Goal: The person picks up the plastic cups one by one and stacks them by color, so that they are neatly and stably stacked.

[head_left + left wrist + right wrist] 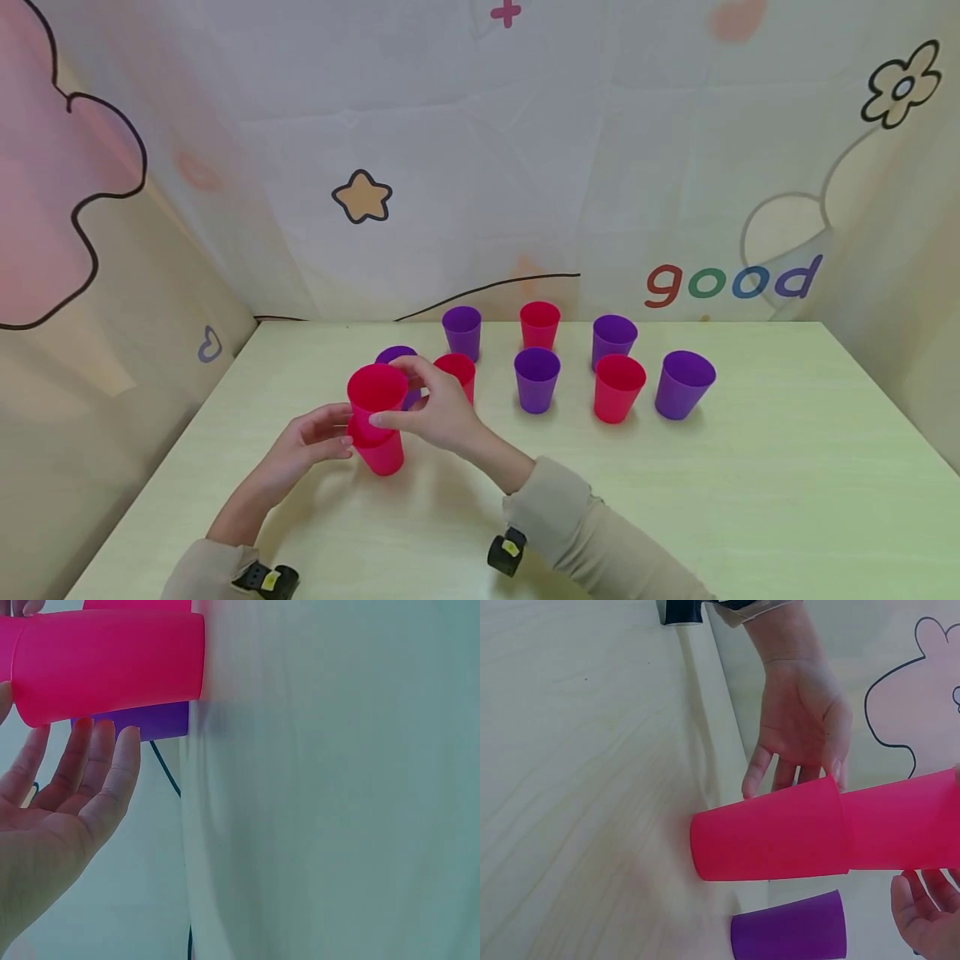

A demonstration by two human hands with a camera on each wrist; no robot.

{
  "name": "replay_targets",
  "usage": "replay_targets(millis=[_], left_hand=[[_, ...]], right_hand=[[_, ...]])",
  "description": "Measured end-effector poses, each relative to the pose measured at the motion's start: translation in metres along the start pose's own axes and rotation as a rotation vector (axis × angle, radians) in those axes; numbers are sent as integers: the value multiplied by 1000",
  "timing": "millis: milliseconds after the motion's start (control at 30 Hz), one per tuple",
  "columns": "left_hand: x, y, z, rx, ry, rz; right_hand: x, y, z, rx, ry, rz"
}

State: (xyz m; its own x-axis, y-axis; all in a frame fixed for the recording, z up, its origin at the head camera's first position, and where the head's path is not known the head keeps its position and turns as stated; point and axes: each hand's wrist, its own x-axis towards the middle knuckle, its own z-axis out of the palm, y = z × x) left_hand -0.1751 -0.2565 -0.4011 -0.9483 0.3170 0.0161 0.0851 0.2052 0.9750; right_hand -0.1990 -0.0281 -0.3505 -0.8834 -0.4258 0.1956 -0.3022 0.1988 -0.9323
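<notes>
My right hand [442,408] pinches a pink cup [377,392] between thumb and fingers. This cup stands upright with its base in the mouth of a second pink cup [382,457] on the table. In the right wrist view, the upper cup [907,821] extends from the rim of the lower cup [772,838], and the right hand [930,915] is at its side. Beside the lower cup is my left hand [303,446], fingers relaxed and slightly bent. The left wrist view has that hand [71,802] with fingertips at the cup [112,664]; contact is unclear.
A purple cup [397,356] stands just behind the pair, partly hidden. Farther back and right are several upright purple and pink cups, among them a pink one [618,390] and a purple one [684,386] at the right end. A printed curtain [480,167] hangs behind the table [712,517].
</notes>
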Motion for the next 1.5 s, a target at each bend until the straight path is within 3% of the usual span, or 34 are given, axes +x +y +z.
replay_targets(millis=[267, 533, 1200, 1500], left_hand=[[0, -1, -1, -6, 0, 1], [1, -3, -2, 3, 5, -5], [1, 0, -1, 22, -15, 15], [1, 1, -1, 30, -2, -5]], right_hand=[[2, 9, 8, 1, -48, 10], [1, 14, 15, -68, -42, 13], [2, 26, 23, -84, -54, 74], [0, 27, 24, -93, -64, 78]])
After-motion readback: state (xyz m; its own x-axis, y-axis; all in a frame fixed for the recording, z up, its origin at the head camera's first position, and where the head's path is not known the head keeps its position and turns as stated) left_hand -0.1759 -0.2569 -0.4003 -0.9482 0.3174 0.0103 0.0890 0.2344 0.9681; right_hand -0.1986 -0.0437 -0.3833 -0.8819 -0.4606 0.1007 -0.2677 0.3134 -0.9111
